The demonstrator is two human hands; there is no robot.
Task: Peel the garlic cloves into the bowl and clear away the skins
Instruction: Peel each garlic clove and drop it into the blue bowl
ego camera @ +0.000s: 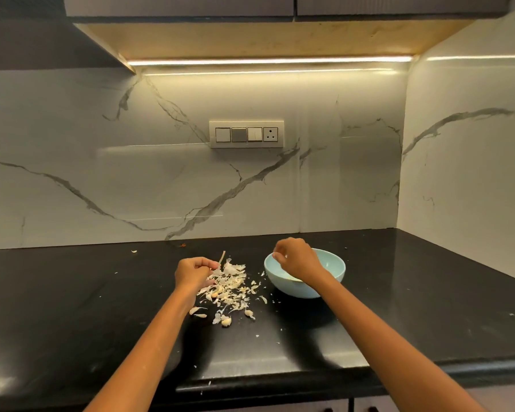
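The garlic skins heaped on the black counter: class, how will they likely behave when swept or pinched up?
The garlic skins look thin and curled, so probably very light and floppy. Flecks already lie scattered across the counter, so a fast sweep may scatter more. Cloves among them would likely roll.

A white marble wall (161,173) with grey veins fills the middle of the frame and turns a corner at the right into a side wall (464,144). A switch plate (246,134) sits at centre, with three switches and one socket. Along the top run dark cabinets (179,5), and a warm light strip (268,60) glows beneath them. The glossy black table (72,292) spans the lower half, reflecting the light along its front edge.
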